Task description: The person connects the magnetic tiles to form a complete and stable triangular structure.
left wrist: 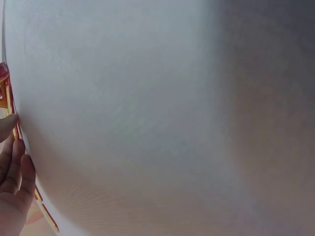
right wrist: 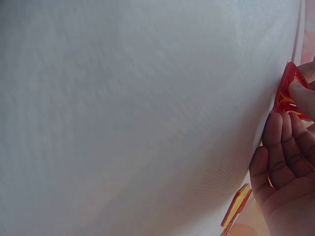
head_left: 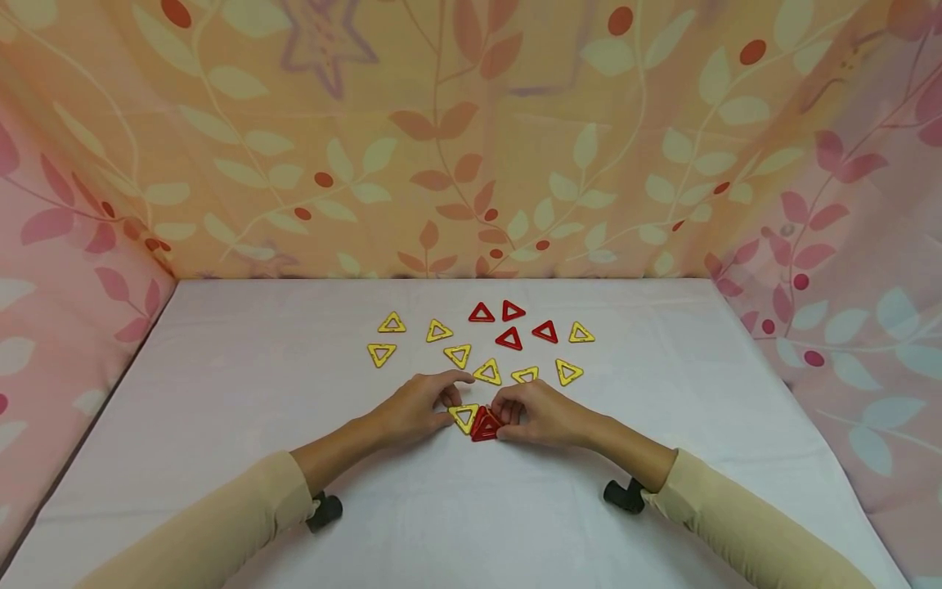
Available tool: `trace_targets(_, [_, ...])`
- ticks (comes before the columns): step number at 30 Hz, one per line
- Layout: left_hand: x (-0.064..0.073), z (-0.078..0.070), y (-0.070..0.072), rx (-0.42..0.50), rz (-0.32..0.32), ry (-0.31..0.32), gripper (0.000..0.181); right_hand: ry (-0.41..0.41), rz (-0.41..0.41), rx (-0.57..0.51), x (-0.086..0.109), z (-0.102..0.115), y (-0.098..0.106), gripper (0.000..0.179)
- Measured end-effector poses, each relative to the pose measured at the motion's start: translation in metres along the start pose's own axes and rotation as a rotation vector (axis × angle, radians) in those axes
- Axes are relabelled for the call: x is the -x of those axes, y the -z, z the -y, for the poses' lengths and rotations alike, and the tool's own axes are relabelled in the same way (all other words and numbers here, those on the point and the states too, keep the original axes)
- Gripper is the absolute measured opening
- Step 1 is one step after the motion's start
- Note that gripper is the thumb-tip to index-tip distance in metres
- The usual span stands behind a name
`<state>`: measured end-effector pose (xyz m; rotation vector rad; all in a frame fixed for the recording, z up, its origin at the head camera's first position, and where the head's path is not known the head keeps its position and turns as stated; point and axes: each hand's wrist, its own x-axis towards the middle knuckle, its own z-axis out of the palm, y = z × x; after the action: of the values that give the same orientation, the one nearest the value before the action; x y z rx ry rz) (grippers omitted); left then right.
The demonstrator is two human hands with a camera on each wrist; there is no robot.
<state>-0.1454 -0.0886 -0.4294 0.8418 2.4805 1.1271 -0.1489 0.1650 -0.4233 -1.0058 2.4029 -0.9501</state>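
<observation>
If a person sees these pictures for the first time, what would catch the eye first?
Probably the leafy cloth hanging behind the white table. Next, the left hand and right hand nearly meet around the table's middle, holding a yellow triangle and red triangles. Farther back, loose triangles lie scattered.

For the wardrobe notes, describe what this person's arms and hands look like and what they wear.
The left sleeve and right sleeve are plain pale beige, with no print visible, and end at the forearm. A stubby black device shows below the left cuff, and a matching black one below the right. The left hand and right hand are ungloved.
</observation>
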Motion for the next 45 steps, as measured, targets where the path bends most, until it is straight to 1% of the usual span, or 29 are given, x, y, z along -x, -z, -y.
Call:
trace_targets(4, [0.001, 0.000, 0.000, -0.005, -0.008, -0.015, 0.057, -0.002, 0.003, -0.003, 0.001, 0.000, 0.000, 0.021])
trace_targets(18, [0.001, -0.005, 0.002, 0.043, -0.030, -0.077, 0.057, -0.002, -0.002, 0.009, 0.001, 0.000, 0.000, 0.021])
trace_targets(25, [-0.001, -0.008, 0.003, 0.055, -0.020, -0.075, 0.058, -0.002, 0.001, 0.009, 0.001, -0.001, 0.000, 0.021])
trace_targets(31, [-0.002, -0.010, 0.002, 0.074, -0.019, -0.093, 0.058, -0.020, 0.005, 0.015, 0.000, -0.001, -0.001, 0.021])
trace_targets(37, [-0.002, -0.016, 0.001, 0.118, -0.005, -0.098, 0.055, 0.000, 0.003, 0.005, 0.000, -0.001, 0.000, 0.021])
trace_targets(45, [-0.004, -0.019, -0.004, 0.141, 0.019, -0.075, 0.055, 0.017, -0.005, 0.006, 0.001, -0.001, 0.000, 0.019])
